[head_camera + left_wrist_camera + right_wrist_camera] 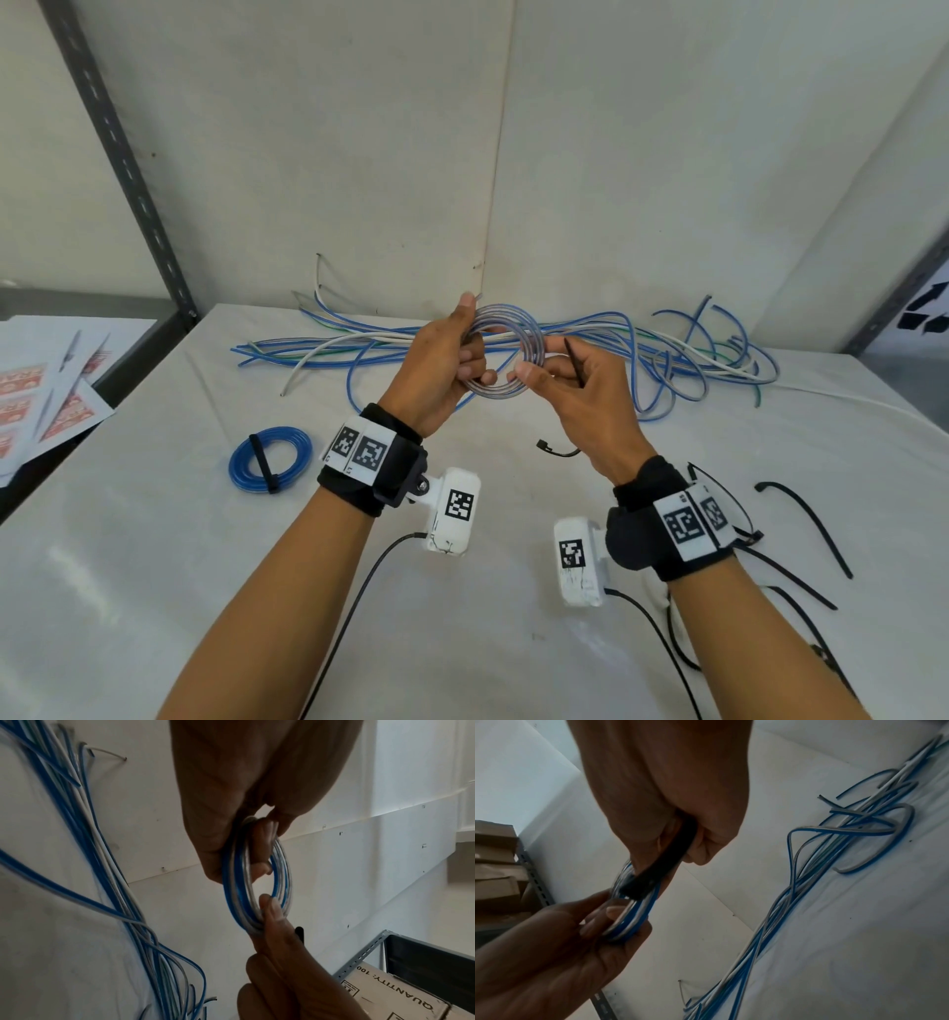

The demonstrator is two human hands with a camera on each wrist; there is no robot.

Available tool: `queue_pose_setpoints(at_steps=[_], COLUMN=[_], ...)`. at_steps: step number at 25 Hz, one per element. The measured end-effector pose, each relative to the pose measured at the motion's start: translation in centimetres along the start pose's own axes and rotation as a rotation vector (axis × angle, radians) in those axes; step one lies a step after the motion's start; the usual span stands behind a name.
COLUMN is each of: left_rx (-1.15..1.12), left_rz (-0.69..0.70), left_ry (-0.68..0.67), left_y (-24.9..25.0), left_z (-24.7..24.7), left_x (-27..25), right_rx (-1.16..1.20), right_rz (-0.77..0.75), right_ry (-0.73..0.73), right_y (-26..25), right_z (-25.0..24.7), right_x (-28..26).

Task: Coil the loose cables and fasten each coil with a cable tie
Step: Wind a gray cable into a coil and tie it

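Observation:
Above the table my left hand (459, 349) grips the left side of a small grey-and-blue cable coil (518, 321), thumb on top and fingers curled through the ring. My right hand (544, 377) pinches the coil's right side between thumb and forefinger. It also holds a black cable tie (572, 360), which sticks up between its fingers. The left wrist view shows the coil (235, 896) edge-on under the left hand (226, 801), with the right hand's fingertips (272, 908) on its lower part. In the right wrist view the cable tie (664, 860) lies across the coil (639, 912).
Loose blue, white and grey cables (667, 354) lie tangled along the back wall. A blue coil (269, 459) bound with a black tie lies at the left. Spare black cable ties (806, 524) lie at the right, a short one (557, 450) near the middle. Papers (46, 395) lie at the far left.

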State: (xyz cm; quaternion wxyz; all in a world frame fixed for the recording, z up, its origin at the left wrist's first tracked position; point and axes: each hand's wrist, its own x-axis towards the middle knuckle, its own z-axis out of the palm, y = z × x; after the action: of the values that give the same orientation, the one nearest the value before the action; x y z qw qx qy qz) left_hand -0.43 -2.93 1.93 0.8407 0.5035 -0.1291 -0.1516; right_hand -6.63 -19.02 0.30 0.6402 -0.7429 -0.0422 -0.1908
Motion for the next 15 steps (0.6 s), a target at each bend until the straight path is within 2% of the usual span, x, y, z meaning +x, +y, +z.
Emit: queue_pose_setpoints(at_steps=[2, 5, 8, 10, 13, 15], left_rx=[0.016, 0.161, 0.213, 0.247, 0.176, 0.155], left_rz=[0.059, 0.176, 0.198, 0.151, -0.041, -0.082], left_ry=[-0.006, -0.003, -0.086, -0.098, -0.031, 0.015], left_y=[0.0, -0.3, -0.3, -0.2, 0.1, 0.3], left_z=[0.0, 0.0, -0.4, -0.5, -0.3, -0.4], left_x=[-0.2, -0.1, 0.0, 0.2, 0.4, 0.3], right_rx=[-0.002, 0.028, 0.076, 0.073, 0.026, 0.024], right_rz=[0.000, 0.005, 0.015, 0.022, 0.023, 0.026], right_ry=[-0.036, -0.033, 0.004, 0.004, -0.019, -0.027], right_y=[-0.4, -0.8, -0.7, -0.4, 0.4, 0.8], right_z=[-0.2, -0.2, -0.4, -0.3, -0.1, 0.0], right_x=[0.0, -0.1, -0.1, -0.3, -0.5, -0.5])
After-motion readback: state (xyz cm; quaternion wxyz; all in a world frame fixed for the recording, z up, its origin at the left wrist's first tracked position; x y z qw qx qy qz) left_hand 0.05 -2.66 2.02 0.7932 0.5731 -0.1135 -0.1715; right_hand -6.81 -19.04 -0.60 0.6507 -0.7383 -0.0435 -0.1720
